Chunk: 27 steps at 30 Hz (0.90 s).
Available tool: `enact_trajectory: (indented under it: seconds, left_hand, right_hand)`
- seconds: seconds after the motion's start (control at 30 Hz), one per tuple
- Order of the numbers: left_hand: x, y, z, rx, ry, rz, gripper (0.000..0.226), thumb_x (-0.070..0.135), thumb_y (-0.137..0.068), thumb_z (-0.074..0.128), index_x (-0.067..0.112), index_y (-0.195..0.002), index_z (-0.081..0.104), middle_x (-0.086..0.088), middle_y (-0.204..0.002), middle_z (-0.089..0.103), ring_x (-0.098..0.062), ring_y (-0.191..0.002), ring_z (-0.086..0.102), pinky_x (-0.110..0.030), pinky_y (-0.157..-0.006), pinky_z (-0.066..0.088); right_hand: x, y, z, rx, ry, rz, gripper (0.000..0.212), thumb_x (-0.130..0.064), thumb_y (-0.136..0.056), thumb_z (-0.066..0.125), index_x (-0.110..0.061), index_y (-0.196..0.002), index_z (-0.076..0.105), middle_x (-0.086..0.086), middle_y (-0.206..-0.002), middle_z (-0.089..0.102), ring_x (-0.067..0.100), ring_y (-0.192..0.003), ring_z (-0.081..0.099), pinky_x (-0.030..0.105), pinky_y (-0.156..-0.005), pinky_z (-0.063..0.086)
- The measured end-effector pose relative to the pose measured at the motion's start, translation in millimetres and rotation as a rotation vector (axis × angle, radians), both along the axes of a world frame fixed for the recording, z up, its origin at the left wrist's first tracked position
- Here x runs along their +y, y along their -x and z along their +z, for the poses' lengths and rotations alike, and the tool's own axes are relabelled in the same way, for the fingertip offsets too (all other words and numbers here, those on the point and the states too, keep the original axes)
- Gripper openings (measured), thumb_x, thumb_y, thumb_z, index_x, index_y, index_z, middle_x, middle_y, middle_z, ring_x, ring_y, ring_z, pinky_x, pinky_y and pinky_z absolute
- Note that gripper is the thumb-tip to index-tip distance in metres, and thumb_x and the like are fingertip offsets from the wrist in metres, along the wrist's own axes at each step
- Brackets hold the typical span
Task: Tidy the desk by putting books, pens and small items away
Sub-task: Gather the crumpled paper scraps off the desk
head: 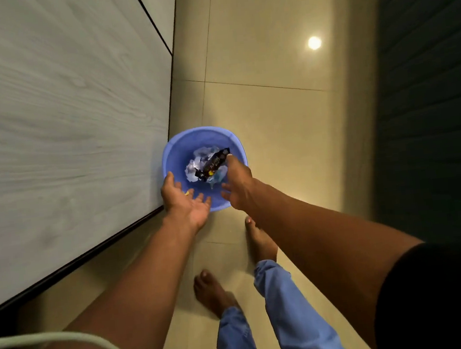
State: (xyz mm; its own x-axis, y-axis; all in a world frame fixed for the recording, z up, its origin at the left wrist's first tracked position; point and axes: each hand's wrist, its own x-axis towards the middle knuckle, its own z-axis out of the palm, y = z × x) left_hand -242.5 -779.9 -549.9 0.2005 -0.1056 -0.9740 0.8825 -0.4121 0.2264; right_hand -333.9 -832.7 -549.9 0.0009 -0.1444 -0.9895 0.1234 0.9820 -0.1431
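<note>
step in hand: rubbish from the desk is judged to be dropped into the blue bin (178, 151), which stands on the tiled floor (268, 108) just beside the corner of the white desk (59, 129).
left hand: the left hand (185, 202) is held palm up over the near rim of the bin, fingers spread and relaxed; nothing is gripped. a small yellow bit (187, 193) is seen by the palm, but it cannot be told whether it lies on the hand or in the bin.
right hand: the right hand (237, 183) is held over the near right rim of the bin, fingers loose and pointed down; the dark wrapper (213, 163) is just beside its fingertips, and a hold on it cannot be told.
advice: both hands should be kept above the mouth of the bin, so that no scrap is let fall outside it.
bin contents: crumpled white paper (198, 162) is lying inside the bin, with the dark wrapper across it.
</note>
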Motion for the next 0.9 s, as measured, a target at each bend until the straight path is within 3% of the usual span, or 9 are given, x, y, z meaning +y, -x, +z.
enact_trajectory:
  seconds: [0.1, 0.23, 0.33, 0.43, 0.5, 0.63, 0.73, 0.8, 0.9]
  left_hand:
    - [-5, -1, 11, -0.002, 0.021, 0.018, 0.068, 0.058, -0.100, 0.041, 0.035, -0.160, 0.020, -0.011, -0.169, 0.015, -0.040, -0.154, 0.019, -0.054, -0.122, 0.023]
    - [-14, 3, 32, 0.017, 0.065, 0.008, 0.067, 0.061, -0.099, 0.040, 0.040, -0.160, 0.018, -0.013, -0.168, 0.018, -0.048, -0.148, 0.027, -0.060, -0.118, 0.028]
    - [-19, 6, 50, 0.020, 0.090, -0.012, 0.066, 0.061, -0.099, 0.040, 0.042, -0.159, 0.020, -0.016, -0.165, 0.024, -0.051, -0.141, 0.038, -0.063, -0.115, 0.032]
    - [-18, 7, 65, 0.017, 0.105, -0.038, 0.067, 0.062, -0.099, 0.039, 0.040, -0.159, 0.019, -0.015, -0.165, 0.026, -0.050, -0.143, 0.036, -0.064, -0.117, 0.028]
    - [-14, 8, 78, 0.010, 0.118, -0.071, 0.068, 0.063, -0.099, 0.037, 0.038, -0.160, 0.021, -0.015, -0.163, 0.030, -0.046, -0.146, 0.034, -0.062, -0.119, 0.027]
    - [4, 12, 116, 0.004, 0.125, -0.140, 0.067, 0.064, -0.100, 0.031, 0.029, -0.157, 0.034, -0.013, -0.157, 0.044, -0.039, -0.144, 0.038, -0.057, -0.119, 0.028]
    - [24, 11, 153, 0.011, 0.146, -0.148, 0.066, 0.064, -0.101, 0.030, 0.024, -0.151, 0.045, -0.012, -0.147, 0.055, -0.037, -0.134, 0.051, -0.053, -0.115, 0.036]
    - [40, 10, 182, 0.012, 0.175, -0.142, 0.064, 0.063, -0.101, 0.032, 0.021, -0.147, 0.049, -0.011, -0.143, 0.059, -0.036, -0.127, 0.057, -0.052, -0.113, 0.039]
    - [73, 8, 240, -0.011, 0.221, -0.190, 0.059, 0.060, -0.101, 0.038, 0.019, -0.140, 0.055, -0.010, -0.138, 0.063, -0.035, -0.117, 0.060, -0.050, -0.111, 0.040]
  right_hand:
    - [-4, 3, 14, -0.068, 0.008, -0.050, 0.037, -0.045, -0.107, 0.041, -0.020, -0.128, 0.060, -0.001, -0.103, 0.064, 0.020, -0.094, 0.063, 0.031, -0.077, 0.052]
    - [-11, 3, 36, -0.102, 0.019, -0.078, 0.034, -0.040, -0.108, 0.038, -0.018, -0.115, 0.063, 0.000, -0.096, 0.065, 0.024, -0.095, 0.063, 0.036, -0.082, 0.053]
    - [-18, 3, 52, -0.106, 0.039, -0.077, 0.034, -0.036, -0.108, 0.038, -0.014, -0.108, 0.064, 0.007, -0.102, 0.067, 0.022, -0.076, 0.061, 0.033, -0.067, 0.048]
    - [-21, 6, 66, -0.108, 0.058, -0.056, 0.038, -0.037, -0.109, 0.037, -0.011, -0.124, 0.061, 0.010, -0.114, 0.068, 0.026, -0.088, 0.063, 0.036, -0.072, 0.051]
    - [-20, 9, 76, -0.112, 0.075, -0.035, 0.041, -0.037, -0.109, 0.037, -0.010, -0.131, 0.059, 0.010, -0.112, 0.068, 0.025, -0.086, 0.062, 0.034, -0.069, 0.051]
    - [-11, 15, 110, -0.105, 0.082, -0.006, 0.031, -0.035, -0.107, 0.043, -0.013, -0.122, 0.060, 0.007, -0.103, 0.065, 0.021, -0.078, 0.058, 0.031, -0.065, 0.047]
    - [-2, 15, 141, -0.100, 0.077, 0.065, 0.038, -0.037, -0.105, 0.046, -0.011, -0.130, 0.060, 0.011, -0.118, 0.065, 0.024, -0.084, 0.058, 0.033, -0.076, 0.049]
    - [7, 11, 168, -0.133, 0.085, 0.141, 0.044, -0.038, -0.104, 0.046, -0.010, -0.137, 0.057, 0.012, -0.125, 0.063, 0.025, -0.084, 0.059, 0.035, -0.074, 0.051]
    - [30, 2, 221, -0.208, 0.153, 0.264, 0.036, -0.040, -0.102, 0.051, -0.011, -0.121, 0.062, 0.008, -0.110, 0.062, 0.024, -0.085, 0.057, 0.035, -0.079, 0.049]
